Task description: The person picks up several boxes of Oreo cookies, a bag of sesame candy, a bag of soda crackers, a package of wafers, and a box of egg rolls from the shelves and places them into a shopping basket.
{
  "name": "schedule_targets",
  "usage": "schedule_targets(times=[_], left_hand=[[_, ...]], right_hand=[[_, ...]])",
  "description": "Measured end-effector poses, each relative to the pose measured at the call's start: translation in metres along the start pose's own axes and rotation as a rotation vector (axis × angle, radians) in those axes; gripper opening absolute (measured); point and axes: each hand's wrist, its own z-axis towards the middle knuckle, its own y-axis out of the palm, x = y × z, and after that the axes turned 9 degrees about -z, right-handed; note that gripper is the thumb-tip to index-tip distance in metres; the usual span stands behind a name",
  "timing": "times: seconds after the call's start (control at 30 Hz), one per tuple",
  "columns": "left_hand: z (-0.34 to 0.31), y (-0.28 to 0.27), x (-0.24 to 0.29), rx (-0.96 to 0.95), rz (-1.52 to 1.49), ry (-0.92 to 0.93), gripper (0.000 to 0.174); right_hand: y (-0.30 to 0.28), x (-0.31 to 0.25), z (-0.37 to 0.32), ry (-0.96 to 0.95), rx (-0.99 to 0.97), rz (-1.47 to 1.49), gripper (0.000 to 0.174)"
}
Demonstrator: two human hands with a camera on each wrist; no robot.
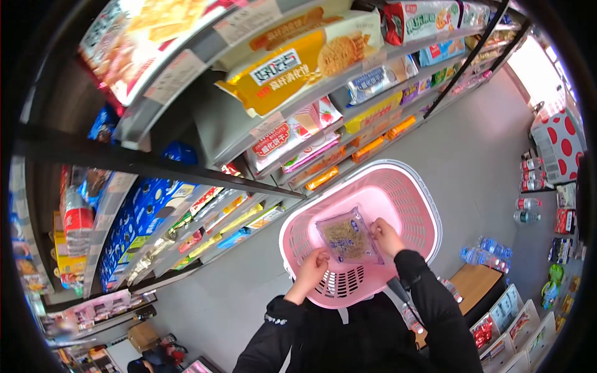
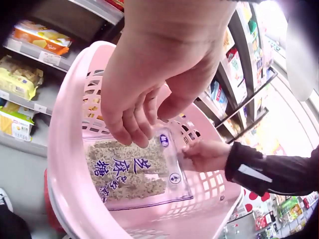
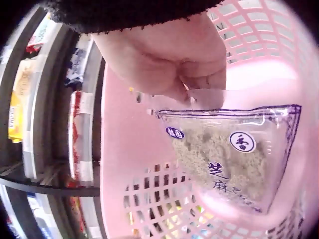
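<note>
A clear bag with purple edges and a tan crumbly food (image 1: 348, 237) lies in the pink basket (image 1: 398, 177). The right hand (image 1: 387, 236) pinches one edge of the bag (image 3: 224, 154); in the right wrist view that hand (image 3: 169, 59) covers its own fingertips. Beside the bag's other side is the left hand (image 1: 313, 268), its fingers loosely bent and holding nothing. From the left wrist view, the left hand (image 2: 154, 74) hangs over the bag (image 2: 129, 169), apart from it, with the right hand (image 2: 207, 155) at the far edge.
Shelves of packaged biscuits (image 1: 280, 68) run along the left and above the basket. At the right stand water bottles (image 1: 491, 252), a wooden-topped box (image 1: 472, 289) and a white box with red dots (image 1: 559, 143). Grey floor (image 1: 230, 304) surrounds the basket.
</note>
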Motion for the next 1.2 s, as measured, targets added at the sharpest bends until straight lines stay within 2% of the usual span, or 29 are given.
schedule_targets(times=[0.07,0.13,0.17,0.2,0.27,0.3,0.37,0.53,0.6,0.67,0.7,0.73,0.8,0.83,0.87,0.93,1.0,1.03,1.07,1.1,1.13,1.2], left_hand=[[0.01,-0.004,0.009,0.044,0.039,-0.007,0.036],[0.016,-0.007,0.03,0.04,0.154,-0.013,0.039],[0.02,-0.011,0.03,-0.014,0.146,-0.032,0.046],[0.021,-0.013,0.035,-0.003,0.144,-0.02,0.046],[0.02,-0.016,0.045,-0.085,0.262,0.034,0.058],[0.019,-0.017,0.049,-0.074,0.26,0.051,0.058],[0.015,-0.019,0.057,-0.047,0.4,0.295,0.073],[0.001,-0.028,0.103,-0.075,0.487,0.476,0.083],[-0.003,-0.03,0.118,-0.057,0.509,0.55,0.083],[-0.012,-0.033,0.138,-0.155,0.328,0.552,0.077],[-0.017,-0.034,0.15,-0.187,0.275,0.585,0.065],[-0.024,-0.034,0.156,-0.178,0.277,0.596,0.065],[-0.035,-0.033,0.165,-0.235,0.017,0.535,0.057],[-0.041,-0.033,0.164,-0.238,-0.022,0.462,0.051],[-0.046,-0.033,0.162,-0.228,-0.022,0.468,0.051],[-0.055,-0.031,0.158,-0.244,-0.177,0.286,0.049],[-0.065,-0.027,0.146,-0.213,-0.233,0.264,0.046],[-0.068,-0.026,0.135,-0.242,-0.402,0.186,0.046],[-0.072,-0.025,0.124,-0.268,-0.572,0.109,0.046],[-0.077,-0.025,0.11,-0.255,-0.714,0.051,0.048],[-0.086,-0.026,0.103,-0.233,-0.723,0.048,0.048],[-0.107,-0.029,0.093,-0.204,-1.018,-0.045,0.053]], right_hand=[[0.003,-0.034,-0.017,0.017,0.0,-0.023,0.005],[0.007,-0.056,-0.027,-0.009,0.024,-0.103,0.003],[0.006,-0.066,-0.031,-0.017,0.059,-0.177,0.002],[0.003,-0.076,-0.034,-0.033,0.058,-0.181,0.002],[-0.006,-0.099,-0.041,-0.11,0.012,-0.354,0.004],[-0.014,-0.112,-0.044,-0.162,-0.001,-0.432,0.004],[-0.032,-0.144,-0.054,-0.249,-0.005,-0.471,0.005],[-0.083,-0.223,-0.069,-0.45,-0.028,-0.61,0.006],[-0.103,-0.252,-0.071,-0.584,-0.137,-0.581,0.006],[-0.116,-0.282,-0.072,-0.599,-0.157,-0.603,0.008],[-0.12,-0.297,-0.071,-0.636,-0.182,-0.566,0.008],[-0.123,-0.311,-0.071,-0.673,-0.208,-0.529,0.009],[-0.124,-0.329,-0.069,-0.633,-0.227,-0.522,0.01],[-0.122,-0.332,-0.065,-0.692,-0.209,-0.535,0.01],[-0.12,-0.337,-0.062,-0.751,-0.195,-0.547,0.011],[-0.117,-0.348,-0.064,-0.699,-0.245,-0.661,0.014],[-0.108,-0.347,-0.067,-0.975,0.008,-0.703,0.024],[-0.11,-0.349,-0.072,-0.927,0.042,-0.736,0.038],[-0.111,-0.347,-0.074,-0.936,0.096,-0.676,0.044],[-0.112,-0.341,-0.071,-0.899,0.158,-0.624,0.046],[-0.114,-0.334,-0.07,-0.86,0.215,-0.573,0.047],[-0.115,-0.305,-0.068,-0.706,0.158,-0.3,0.051]])
